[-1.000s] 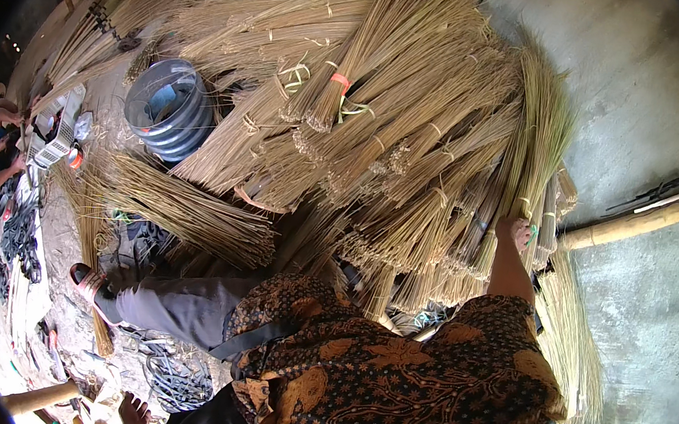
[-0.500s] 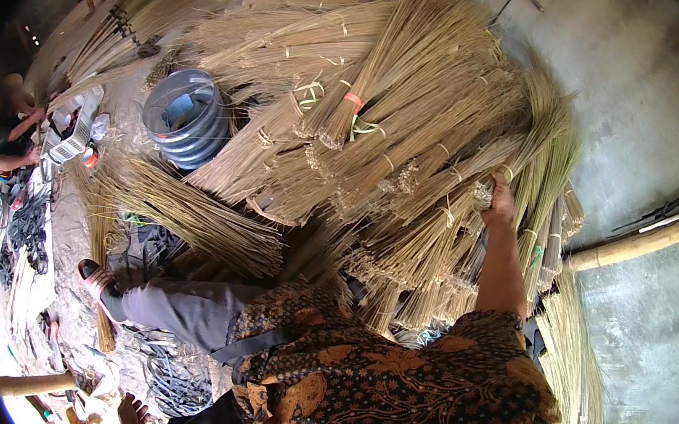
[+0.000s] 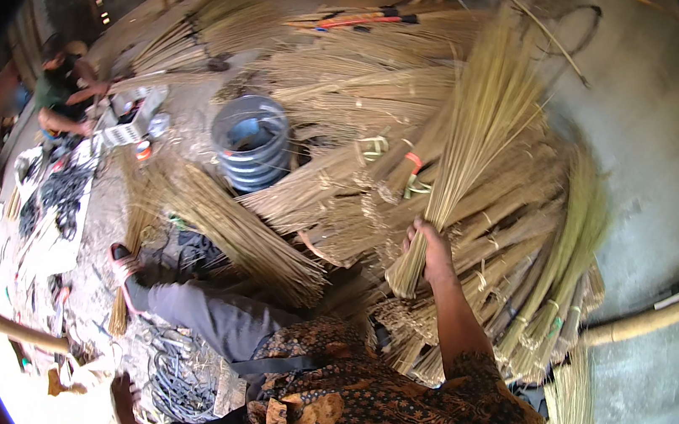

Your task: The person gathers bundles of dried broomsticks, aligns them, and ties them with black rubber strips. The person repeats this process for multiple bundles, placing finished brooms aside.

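My right hand is closed round the lower, butt end of a bundle of broom straw. The bundle stands tilted, its thin tips fanning out up and away from me over the pile. Beneath and around it lies a large heap of tied straw bundles, some with pale bands and one with a red-orange band. Greener bundles lie at the heap's right side. My left hand does not show.
A grey ribbed tub stands left of the heap. A loose bundle lies before it, near my sandalled foot. At far left a person sits by a white crate. A bamboo pole leans along the right wall.
My right hand has moved left and toward me, lifting the straw bundle off the right side of the heap and swinging it upright. The view has shifted left.
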Demonstrator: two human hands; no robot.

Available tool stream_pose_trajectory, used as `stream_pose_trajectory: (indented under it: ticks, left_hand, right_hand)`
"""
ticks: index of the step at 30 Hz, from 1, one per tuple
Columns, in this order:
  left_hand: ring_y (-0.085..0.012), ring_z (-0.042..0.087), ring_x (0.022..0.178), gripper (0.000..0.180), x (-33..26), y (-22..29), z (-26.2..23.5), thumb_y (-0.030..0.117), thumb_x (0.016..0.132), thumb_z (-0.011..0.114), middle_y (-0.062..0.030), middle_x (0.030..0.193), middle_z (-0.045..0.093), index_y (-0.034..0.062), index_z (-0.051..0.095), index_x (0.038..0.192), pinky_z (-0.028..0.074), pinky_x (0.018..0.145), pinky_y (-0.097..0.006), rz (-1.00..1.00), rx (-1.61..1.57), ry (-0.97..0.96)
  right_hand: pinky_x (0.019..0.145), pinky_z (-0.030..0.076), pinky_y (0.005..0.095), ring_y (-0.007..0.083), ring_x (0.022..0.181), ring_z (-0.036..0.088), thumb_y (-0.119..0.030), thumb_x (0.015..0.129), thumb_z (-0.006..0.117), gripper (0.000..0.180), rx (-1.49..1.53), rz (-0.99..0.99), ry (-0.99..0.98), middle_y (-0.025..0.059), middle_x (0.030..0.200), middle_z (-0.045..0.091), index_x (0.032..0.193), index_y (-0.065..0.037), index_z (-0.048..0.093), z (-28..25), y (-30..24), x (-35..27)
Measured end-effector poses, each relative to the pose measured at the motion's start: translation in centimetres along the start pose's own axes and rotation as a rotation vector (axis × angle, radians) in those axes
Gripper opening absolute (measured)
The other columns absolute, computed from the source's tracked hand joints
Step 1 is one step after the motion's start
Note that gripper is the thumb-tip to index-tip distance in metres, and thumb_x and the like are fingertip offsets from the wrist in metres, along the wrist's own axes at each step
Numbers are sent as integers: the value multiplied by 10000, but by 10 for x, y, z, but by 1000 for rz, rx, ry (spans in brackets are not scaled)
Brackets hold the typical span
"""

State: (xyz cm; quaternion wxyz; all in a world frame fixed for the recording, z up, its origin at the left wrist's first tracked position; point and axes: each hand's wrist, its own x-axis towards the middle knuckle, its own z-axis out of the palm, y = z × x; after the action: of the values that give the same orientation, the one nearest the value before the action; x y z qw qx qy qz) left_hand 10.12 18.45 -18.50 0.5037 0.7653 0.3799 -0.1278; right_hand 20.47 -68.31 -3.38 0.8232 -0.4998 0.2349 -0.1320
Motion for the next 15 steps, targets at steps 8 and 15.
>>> stream_pose_trajectory:
  ticks: [8, 15]
  left_hand:
    - [-317, 634, 1256, 706, -156, 214, 228, 401, 1023, 672, -213, 1443, 576, 6, 402, 1543, 523, 1047, -448, 628, -619, -586]
    - [-206, 695, 736, 287, -195, 291, 272, 228, 983, 744, -98, 869, 696, 34, 622, 1156, 604, 676, -338, 432, -1294, -303]
  right_hand:
    - [554, 546, 354, 212, 601, 641, -165, 907, 706, 323, -180, 414, -1191, 82, 764, 612, 1162, -17, 577, 151, 55, -53]
    - [687, 562, 324, 186, 771, 695, -316, 928, 778, 465, -587, 341, -1414, 87, 942, 695, 1228, -7, 605, 226, 130, -103]
